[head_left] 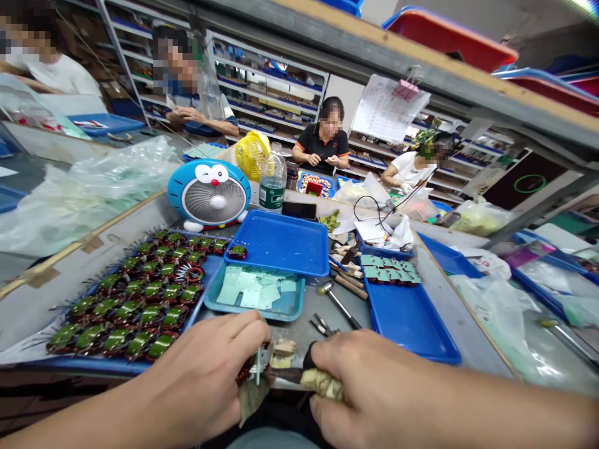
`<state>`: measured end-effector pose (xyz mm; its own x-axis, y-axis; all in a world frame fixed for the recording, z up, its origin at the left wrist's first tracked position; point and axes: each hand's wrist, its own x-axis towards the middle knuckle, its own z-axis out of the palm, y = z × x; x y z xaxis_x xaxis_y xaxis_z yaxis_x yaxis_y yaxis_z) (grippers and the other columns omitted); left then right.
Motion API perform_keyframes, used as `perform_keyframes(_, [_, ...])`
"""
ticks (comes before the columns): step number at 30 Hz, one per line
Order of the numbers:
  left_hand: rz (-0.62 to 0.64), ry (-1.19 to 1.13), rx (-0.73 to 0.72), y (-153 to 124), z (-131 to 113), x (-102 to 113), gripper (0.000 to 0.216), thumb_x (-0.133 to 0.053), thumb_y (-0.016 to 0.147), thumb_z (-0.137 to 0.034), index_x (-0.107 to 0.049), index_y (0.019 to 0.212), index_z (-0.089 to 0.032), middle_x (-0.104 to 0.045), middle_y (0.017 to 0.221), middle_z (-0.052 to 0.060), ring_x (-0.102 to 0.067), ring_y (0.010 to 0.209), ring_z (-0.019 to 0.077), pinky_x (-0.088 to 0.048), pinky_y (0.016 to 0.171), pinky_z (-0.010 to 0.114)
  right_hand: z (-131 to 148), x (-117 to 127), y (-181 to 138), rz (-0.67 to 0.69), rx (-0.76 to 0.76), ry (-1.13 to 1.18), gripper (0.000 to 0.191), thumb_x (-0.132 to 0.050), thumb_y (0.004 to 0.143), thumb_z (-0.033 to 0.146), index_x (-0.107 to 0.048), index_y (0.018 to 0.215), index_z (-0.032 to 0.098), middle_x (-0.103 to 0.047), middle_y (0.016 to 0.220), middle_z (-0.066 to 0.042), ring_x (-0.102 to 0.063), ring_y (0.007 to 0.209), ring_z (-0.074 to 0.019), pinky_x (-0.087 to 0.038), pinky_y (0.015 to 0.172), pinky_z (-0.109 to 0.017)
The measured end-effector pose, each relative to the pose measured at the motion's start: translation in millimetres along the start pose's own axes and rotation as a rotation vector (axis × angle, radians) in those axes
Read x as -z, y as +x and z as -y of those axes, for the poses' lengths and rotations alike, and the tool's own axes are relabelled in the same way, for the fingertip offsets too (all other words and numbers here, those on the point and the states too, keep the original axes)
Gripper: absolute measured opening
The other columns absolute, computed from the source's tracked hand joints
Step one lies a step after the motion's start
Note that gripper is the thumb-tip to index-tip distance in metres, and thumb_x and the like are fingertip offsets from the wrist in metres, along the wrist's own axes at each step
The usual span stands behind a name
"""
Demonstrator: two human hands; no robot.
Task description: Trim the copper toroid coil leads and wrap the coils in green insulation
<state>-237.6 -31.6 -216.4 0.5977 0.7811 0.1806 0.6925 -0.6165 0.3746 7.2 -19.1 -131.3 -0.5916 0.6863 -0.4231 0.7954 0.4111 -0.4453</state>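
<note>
My left hand (219, 368) is curled, thumb and fingers pinched shut on a small dark-red wound coil part with a thin pale-green plate (258, 366); the fingers cover much of it. My right hand (350, 380) is closed round a slim dark metal tool (286, 374), its grip hidden in my fist. A crumpled beige wrap (322, 381) shows at the right fingers; cannot tell whether it sits on finger or handle. Hands near each other, a short gap between.

Coil part sits at the bench's near edge, just this side of the teal plastic tray of pale-green cards (218, 305). Plate shows nearly edge-on, a pale narrow strip, long axis close to upright, dark red at its left. Tool lies roughly crosswise, tip leftward at the part; cannot tell if they touch
</note>
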Motion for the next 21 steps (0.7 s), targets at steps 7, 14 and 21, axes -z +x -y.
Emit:
perform_keyframes(7, [-0.126, -0.305, 0.130, 7.9, 11.1, -4.3, 0.019, -0.068, 0.088, -0.023, -0.053, 0.100, -0.025, -0.060, 0.093, 0.002, -0.060, 0.081, 0.0208, -0.046, 0.071, 0.029, -16.5, -1.1, -6.6, -0.105, -0.027, 0.007, 0.006, -0.065, 0.083, 0.026, -0.066, 0.085, 0.021, -0.070, 0.086, -0.002, -0.058, 0.067, -0.0139, -0.034, 0.058, -0.023])
perform_keyframes(14, [-0.278, -1.478, 0.426, 14.5, 27.2, -21.6, 0.054, -0.091, 0.077, -0.040, -0.055, 0.117, -0.031, -0.055, 0.128, 0.002, -0.058, 0.099, 0.0179, -0.048, 0.079, 0.024, -146.2, -72.8, 46.7, -0.513, -0.258, -0.150, 0.020, -0.057, 0.099, 0.036, -0.067, 0.091, 0.021, -0.072, 0.096, -0.006, -0.068, 0.093, -0.0246, -0.045, 0.078, -0.031])
perform_keyframes(21, [-0.287, -2.037, 0.266, 20.9, 22.7, -32.3, 0.053, -0.093, 0.077, -0.023, -0.067, 0.123, -0.030, -0.064, 0.126, 0.005, -0.052, 0.071, 0.0062, -0.042, 0.065, 0.021, -229.1, -122.4, 97.8, -0.721, -0.315, -0.256, 0.028, -0.059, 0.100, 0.038, -0.071, 0.088, 0.016, -0.072, 0.103, -0.017, -0.064, 0.101, -0.0404, -0.045, 0.092, -0.054])
